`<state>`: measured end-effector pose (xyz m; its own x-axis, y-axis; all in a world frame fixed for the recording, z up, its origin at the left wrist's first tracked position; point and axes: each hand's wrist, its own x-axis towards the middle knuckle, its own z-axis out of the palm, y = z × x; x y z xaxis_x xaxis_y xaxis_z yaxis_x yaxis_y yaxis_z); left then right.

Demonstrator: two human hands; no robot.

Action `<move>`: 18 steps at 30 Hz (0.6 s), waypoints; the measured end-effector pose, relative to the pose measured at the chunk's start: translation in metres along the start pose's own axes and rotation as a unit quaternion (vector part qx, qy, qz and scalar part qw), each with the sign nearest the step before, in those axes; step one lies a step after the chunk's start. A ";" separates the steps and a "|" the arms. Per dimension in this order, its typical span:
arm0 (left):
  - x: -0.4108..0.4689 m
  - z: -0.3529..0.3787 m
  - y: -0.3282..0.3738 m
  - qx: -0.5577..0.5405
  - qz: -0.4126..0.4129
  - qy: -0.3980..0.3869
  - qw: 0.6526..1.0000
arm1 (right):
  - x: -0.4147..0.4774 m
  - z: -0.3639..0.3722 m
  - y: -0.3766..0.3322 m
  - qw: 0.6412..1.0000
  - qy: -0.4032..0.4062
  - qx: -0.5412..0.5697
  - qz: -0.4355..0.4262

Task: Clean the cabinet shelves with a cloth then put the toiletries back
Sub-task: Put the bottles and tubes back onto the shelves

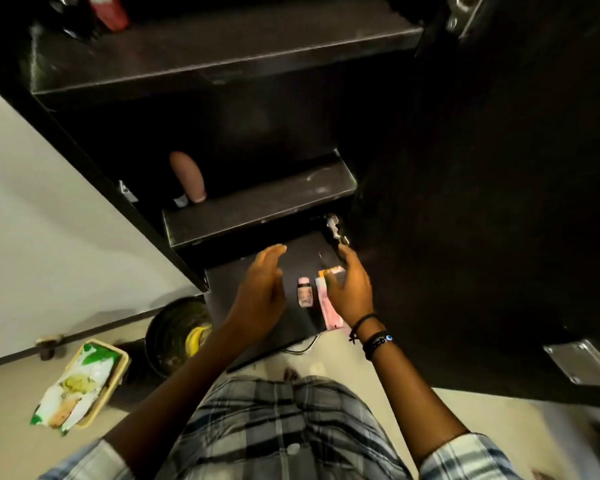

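Shelves of a dark cabinet [257, 116] are seen from above, with its open door [499, 202] swung out to the right. On the floor to the left, a dark round bin [174, 337] is set beside a yellow basket [123, 362], in which a green and white packet [77, 386] is lying. A brown bottle [187, 176] is stood at the left of the middle shelf [257, 206]. Both hands are held apart over the bottom shelf [305, 251]. The left hand [262, 289] is kept flat with straight fingers and nothing in it. The right hand [350, 292] is spread loosely above a long pink carton [328, 306]; whether it is touched cannot be told. A small pink bottle [305, 292] is placed between the hands, just beside the carton.
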<state>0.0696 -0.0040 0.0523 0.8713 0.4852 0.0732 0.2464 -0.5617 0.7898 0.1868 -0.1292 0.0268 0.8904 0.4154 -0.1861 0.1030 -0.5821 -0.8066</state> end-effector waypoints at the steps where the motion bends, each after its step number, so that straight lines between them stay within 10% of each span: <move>1: -0.001 0.008 -0.008 -0.002 -0.027 -0.024 0.999 | 0.002 0.000 0.015 0.999 -0.005 -0.008 0.035; 7: 0.008 0.056 -0.037 0.097 -0.135 -0.117 0.979 | 0.010 0.013 0.087 0.983 -0.055 -0.068 0.160; 18: 0.066 0.143 -0.102 0.205 -0.260 -0.176 0.927 | 0.041 0.065 0.142 0.976 -0.084 -0.153 0.130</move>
<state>0.1627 -0.0108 -0.1105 0.6564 0.5531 -0.5131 0.7494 -0.5562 0.3591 0.2091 -0.1493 -0.1319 0.8212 0.3199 -0.4725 0.0333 -0.8535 -0.5200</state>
